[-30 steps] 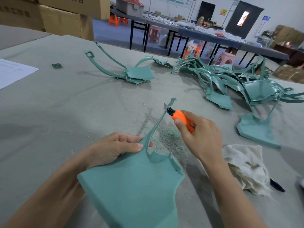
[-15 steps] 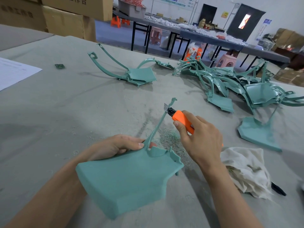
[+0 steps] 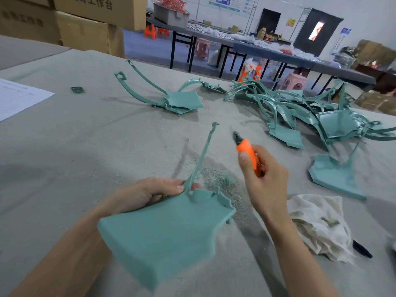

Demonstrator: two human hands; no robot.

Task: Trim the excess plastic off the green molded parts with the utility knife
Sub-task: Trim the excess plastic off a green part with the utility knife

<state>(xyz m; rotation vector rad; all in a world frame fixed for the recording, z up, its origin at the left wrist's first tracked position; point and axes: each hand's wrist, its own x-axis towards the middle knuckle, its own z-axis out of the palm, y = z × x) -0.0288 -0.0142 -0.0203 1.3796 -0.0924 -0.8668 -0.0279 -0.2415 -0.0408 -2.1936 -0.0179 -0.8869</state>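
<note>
Head view: left hand (image 3: 145,194) clamped on green part (image 3: 167,236) at base of thin arm (image 3: 202,155), held over table (image 3: 75,157) by shavings (image 3: 220,181); right hand (image 3: 265,185) wrapped round knife (image 3: 246,151), blade near arm, not touching; cut shallow, away from left fingers.

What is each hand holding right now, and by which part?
The left hand grips the green molded part where its thin arm meets the panel. The right hand holds the orange utility knife by its handle, blade off the part.

"工作台" on top cardboard box (image 3: 100,11)
</note>
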